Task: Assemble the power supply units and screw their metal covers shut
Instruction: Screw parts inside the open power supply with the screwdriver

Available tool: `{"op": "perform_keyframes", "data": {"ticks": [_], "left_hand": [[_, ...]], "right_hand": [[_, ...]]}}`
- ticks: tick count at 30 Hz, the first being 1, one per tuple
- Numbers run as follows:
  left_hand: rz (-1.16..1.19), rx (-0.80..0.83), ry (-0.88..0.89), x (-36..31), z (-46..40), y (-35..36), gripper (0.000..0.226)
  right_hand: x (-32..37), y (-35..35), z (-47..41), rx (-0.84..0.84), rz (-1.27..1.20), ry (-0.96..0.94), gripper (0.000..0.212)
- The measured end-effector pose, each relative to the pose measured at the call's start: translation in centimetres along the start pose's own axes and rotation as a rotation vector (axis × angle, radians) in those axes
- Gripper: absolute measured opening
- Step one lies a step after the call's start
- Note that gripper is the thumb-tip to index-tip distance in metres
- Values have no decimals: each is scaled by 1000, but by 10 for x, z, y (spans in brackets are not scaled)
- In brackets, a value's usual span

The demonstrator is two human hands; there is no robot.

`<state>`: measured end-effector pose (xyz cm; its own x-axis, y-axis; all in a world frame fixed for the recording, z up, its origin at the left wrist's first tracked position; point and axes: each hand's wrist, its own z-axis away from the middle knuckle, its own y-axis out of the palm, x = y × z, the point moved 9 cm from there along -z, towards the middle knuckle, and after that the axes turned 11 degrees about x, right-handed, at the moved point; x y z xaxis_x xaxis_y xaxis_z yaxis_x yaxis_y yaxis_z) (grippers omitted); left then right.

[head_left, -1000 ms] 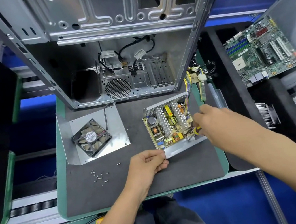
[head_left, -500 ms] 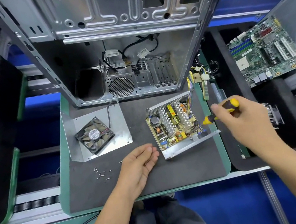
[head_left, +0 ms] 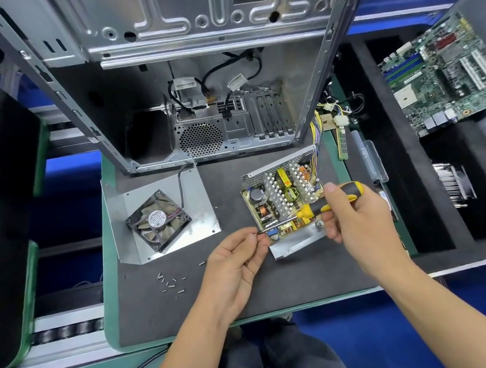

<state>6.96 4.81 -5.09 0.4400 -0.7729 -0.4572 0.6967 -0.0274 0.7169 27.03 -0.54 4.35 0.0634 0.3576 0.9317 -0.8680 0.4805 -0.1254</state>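
The open power supply unit (head_left: 285, 202) lies on the desk (head_left: 147, 308), directly between and just beyond the two hands. The right hand (head_left: 356, 214) is at the unit's right edge; the left hand (head_left: 234, 260) is at its near left corner. The screwdriver (head_left: 311, 209) spans from the right hand across the unit to the left hand's fingertips (head_left: 251, 239). Loose screws (head_left: 171, 282) lie on the desk left of the left hand. The fan (head_left: 159, 220) rests on the metal cover (head_left: 195, 191), beyond and left of the left hand. The computer case (head_left: 206, 94) stands beyond both hands. The motherboard (head_left: 446, 74) lies well to the right of the right hand, off the desk.
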Motion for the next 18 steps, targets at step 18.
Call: {"op": "perform_keyframes", "data": {"ticks": [18], "left_hand": [[-142,-19,32,-5,0,-8,14]], "right_hand": [[3,8,6,10,-23,12,32]]}}
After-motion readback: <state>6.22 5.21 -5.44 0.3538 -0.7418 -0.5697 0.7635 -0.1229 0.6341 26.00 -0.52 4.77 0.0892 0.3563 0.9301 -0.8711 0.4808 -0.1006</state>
